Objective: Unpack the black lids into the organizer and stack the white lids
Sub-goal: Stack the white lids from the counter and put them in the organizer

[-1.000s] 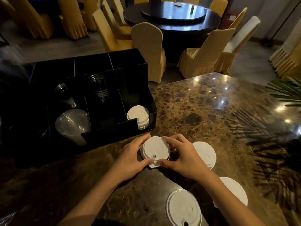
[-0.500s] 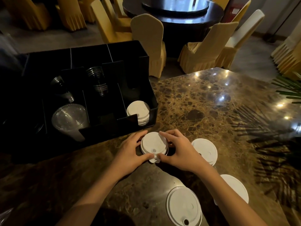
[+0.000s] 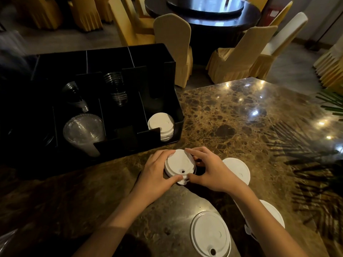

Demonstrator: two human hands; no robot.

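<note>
Both my hands hold a small stack of white lids [image 3: 179,165] on the marble table, just in front of the black organizer [image 3: 178,101]. My left hand [image 3: 156,175] cups its left side and my right hand [image 3: 207,171] its right side, thumbs meeting at the front tab. Three more white lids lie on the table: one to the right [image 3: 239,168], one at the near right [image 3: 274,213] partly hidden by my right forearm, one large one near me [image 3: 209,233]. Another stack of white lids [image 3: 161,127] stands in the organizer's front right compartment. I see no black lids.
The organizer also holds clear plastic cups [image 3: 83,132] and stacked clear lids [image 3: 116,88]. The marble table's far edge [image 3: 219,85] lies behind it, with covered chairs [image 3: 172,41] and a dark round table [image 3: 209,13] beyond. Palm leaves [image 3: 332,101] reach in at the right.
The view has tipped down a little, and my hands with the white lid stack have stayed close together, shifting only slightly on the table.
</note>
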